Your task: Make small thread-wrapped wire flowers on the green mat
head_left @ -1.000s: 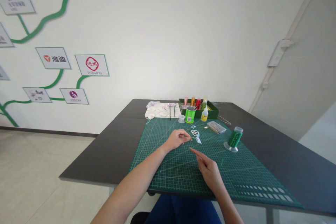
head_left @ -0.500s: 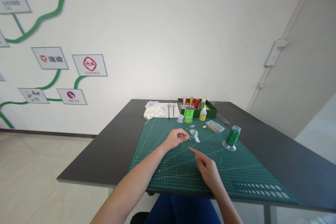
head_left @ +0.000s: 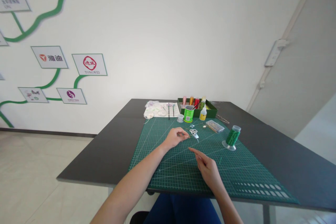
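Note:
My left hand (head_left: 177,138) is above the middle of the green cutting mat (head_left: 168,171), with thumb and fingertips pinched on a thin stem. At the stem's right end is a small pale blue-and-white petal-like piece (head_left: 196,135), with a thin pale strip hanging under it. Closer to me, my right hand (head_left: 207,168) is held with its index finger stretched toward the left fingertips and the other fingers curled in. Whatever its fingers may hold is too fine to see. White-handled scissors (head_left: 193,131) lie just behind the petal-like piece.
A spool of green thread (head_left: 233,136) stands at the right. Behind are a clear case (head_left: 215,126), a glue bottle (head_left: 203,113), a green can (head_left: 188,114), a small white spool (head_left: 180,118), a dark green box (head_left: 212,112) of thread spools, and white cloth (head_left: 157,110) with brushes.
The petal-like piece has turned on its stem and risen slightly, and its pale strip now hangs down. My left fingers have shifted a little; my right hand stays almost still.

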`<state>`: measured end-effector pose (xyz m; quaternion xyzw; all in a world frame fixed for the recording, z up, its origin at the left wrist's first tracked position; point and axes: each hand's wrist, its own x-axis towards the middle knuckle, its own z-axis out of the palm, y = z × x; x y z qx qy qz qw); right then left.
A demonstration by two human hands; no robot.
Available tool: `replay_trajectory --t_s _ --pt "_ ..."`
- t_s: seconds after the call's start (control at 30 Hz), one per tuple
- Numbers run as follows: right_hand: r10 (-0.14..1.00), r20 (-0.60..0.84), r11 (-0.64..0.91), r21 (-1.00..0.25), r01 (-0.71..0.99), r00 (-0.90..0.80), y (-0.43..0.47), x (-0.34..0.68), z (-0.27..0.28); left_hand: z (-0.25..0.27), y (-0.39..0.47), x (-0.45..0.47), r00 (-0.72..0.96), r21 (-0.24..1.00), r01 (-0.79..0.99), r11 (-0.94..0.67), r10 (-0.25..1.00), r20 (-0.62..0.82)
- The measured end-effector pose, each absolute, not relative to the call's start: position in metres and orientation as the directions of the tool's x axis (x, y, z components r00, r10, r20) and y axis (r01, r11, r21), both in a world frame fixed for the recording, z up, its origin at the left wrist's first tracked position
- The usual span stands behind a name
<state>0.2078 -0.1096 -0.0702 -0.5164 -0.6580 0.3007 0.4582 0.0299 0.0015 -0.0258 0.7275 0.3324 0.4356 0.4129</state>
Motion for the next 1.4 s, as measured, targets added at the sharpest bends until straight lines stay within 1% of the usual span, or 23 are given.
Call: replay_trajectory --t_s 0.2,0.5,0.73,0.93,1.17,1.4 --pt "0.947 0.320 0.306 -0.865 0.398 -0.031 -0.1106 0.2073 -0.0678 -0.0246 0.0005 0.0313 0.385 0.891 0.146 -0.429 0.855 0.348" --pt "0.951 0.306 0.296 -0.868 0.399 -0.040 -0.1104 0.2076 -0.0693 -0.0221 -0.0005 0.0303 0.387 0.876 0.200 -0.439 0.857 0.342" --pt "0.957 0.286 0.282 -0.869 0.406 -0.051 -0.1118 0.2059 -0.0654 -0.0182 -0.0052 0.0309 0.390 0.838 0.244 -0.488 0.840 0.376" --pt "0.951 0.305 0.301 -0.864 0.403 -0.057 -0.1111 0.2049 -0.0653 -0.0185 -0.0074 0.0322 0.393 0.795 0.305 -0.524 0.830 0.396" --pt "0.953 0.296 0.297 -0.863 0.410 -0.067 -0.1100 0.2080 -0.0695 -0.0194 -0.0063 0.0325 0.397 0.813 0.264 -0.519 0.826 0.399" --pt "0.955 0.289 0.291 -0.853 0.434 -0.071 -0.1096 0.2090 -0.0706 -0.0231 -0.0030 0.0325 0.421 0.859 0.201 -0.470 0.834 0.358"
